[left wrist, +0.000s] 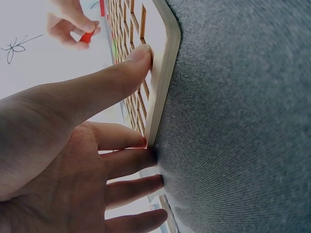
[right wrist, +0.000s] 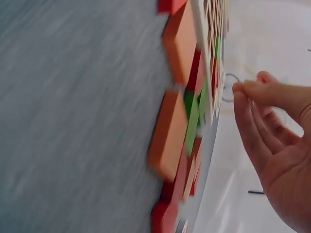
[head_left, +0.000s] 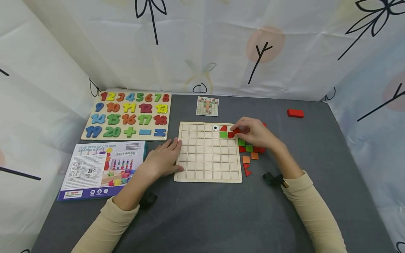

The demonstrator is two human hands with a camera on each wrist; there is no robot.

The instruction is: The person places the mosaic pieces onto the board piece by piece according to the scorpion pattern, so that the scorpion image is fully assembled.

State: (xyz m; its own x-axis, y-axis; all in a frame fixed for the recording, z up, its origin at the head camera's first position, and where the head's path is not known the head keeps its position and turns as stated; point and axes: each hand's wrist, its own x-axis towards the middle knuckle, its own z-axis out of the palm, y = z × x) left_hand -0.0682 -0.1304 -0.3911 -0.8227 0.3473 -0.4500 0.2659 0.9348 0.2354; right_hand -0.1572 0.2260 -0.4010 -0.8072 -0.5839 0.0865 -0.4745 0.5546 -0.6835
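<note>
A wooden grid board (head_left: pixel 205 151) lies flat in the middle of the table. Its top right cells hold a round black-and-white eye tile (head_left: pixel 216 128), a red curved tile (head_left: pixel 224 128), a green square (head_left: pixel 223 135) and another red tile (head_left: pixel 231 135). At the board's left edge rests my left hand (head_left: pixel 162 158), fingers extended, its thumb touching the rim in the left wrist view. My right hand (head_left: pixel 253 133) pinches a small red tile (left wrist: pixel 87 37) above the top right corner. In the right wrist view, the fingertips hide that tile.
Loose red, green and orange tiles (head_left: pixel 246 160) lie along the board's right side, partly under my right hand. A small pattern card (head_left: pixel 207 106) is behind the board. Leftward are a number puzzle (head_left: pixel 133 116) and a printed box (head_left: pixel 95 168). A red block (head_left: pixel 295 113) sits back right.
</note>
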